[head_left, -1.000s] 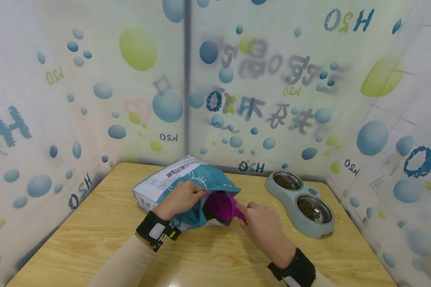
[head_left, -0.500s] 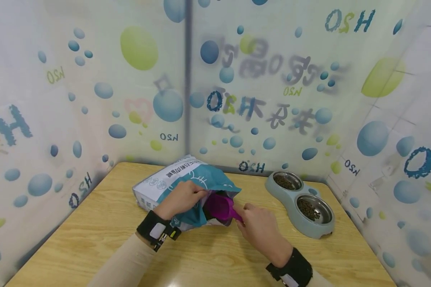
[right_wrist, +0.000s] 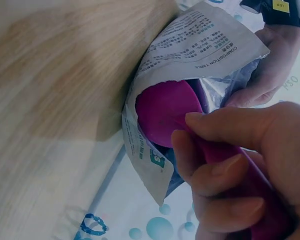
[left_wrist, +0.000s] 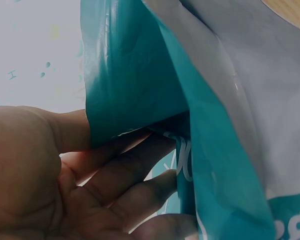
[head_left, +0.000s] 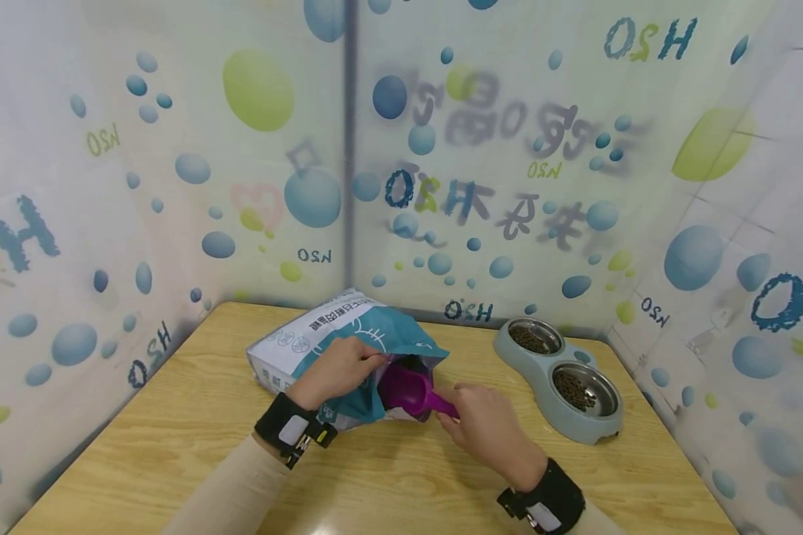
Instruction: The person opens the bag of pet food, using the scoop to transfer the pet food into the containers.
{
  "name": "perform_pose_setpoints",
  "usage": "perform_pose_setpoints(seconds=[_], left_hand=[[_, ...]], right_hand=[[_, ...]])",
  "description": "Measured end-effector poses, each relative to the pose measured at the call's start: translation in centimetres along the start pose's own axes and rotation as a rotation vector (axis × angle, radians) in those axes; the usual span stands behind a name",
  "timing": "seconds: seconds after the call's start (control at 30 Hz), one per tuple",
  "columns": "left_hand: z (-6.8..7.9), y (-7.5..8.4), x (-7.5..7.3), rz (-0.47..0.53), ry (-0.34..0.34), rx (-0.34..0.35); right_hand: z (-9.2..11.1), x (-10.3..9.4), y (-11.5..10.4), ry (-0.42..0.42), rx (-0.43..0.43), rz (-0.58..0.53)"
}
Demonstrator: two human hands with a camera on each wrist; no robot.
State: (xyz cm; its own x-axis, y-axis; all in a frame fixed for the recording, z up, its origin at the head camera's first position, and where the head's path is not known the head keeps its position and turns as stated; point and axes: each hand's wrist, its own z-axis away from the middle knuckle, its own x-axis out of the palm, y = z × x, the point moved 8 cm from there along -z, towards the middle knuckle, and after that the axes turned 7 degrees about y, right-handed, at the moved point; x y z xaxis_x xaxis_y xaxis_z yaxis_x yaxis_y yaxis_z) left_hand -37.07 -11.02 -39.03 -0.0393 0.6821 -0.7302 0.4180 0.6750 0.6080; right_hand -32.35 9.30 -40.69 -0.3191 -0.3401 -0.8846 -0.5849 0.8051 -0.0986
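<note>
A teal and white pet food bag lies on its side on the table, its mouth facing right. My left hand pinches the upper edge of that mouth; in the left wrist view the thumb and fingers have the teal film between them. In my right hand is the handle of a purple scoop, fingers curled round it. The scoop's cup sits inside the bag's opening, as the right wrist view also shows. What lies deeper in the bag is hidden.
To the right stands a light blue double feeder with two steel bowls, each holding brown kibble. The wooden table meets patterned curtains at the back and sides.
The purple scoop has shifted and tilted slightly within the bag's mouth, its cup now a little to the left. My right hand has moved slightly with it; my left hand stays put.
</note>
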Motion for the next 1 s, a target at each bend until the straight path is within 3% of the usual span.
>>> perform_pose_setpoints(seconds=[0.33, 1.0], left_hand=[[0.0, -0.2, 0.1, -0.001, -0.006, -0.013], [0.0, -0.6, 0.3, 0.006, -0.013, -0.034]], right_hand=[[0.0, 0.5, 0.5, -0.043, 0.030, -0.140], [0.0, 3.3, 2.5, -0.219, 0.110, -0.535]])
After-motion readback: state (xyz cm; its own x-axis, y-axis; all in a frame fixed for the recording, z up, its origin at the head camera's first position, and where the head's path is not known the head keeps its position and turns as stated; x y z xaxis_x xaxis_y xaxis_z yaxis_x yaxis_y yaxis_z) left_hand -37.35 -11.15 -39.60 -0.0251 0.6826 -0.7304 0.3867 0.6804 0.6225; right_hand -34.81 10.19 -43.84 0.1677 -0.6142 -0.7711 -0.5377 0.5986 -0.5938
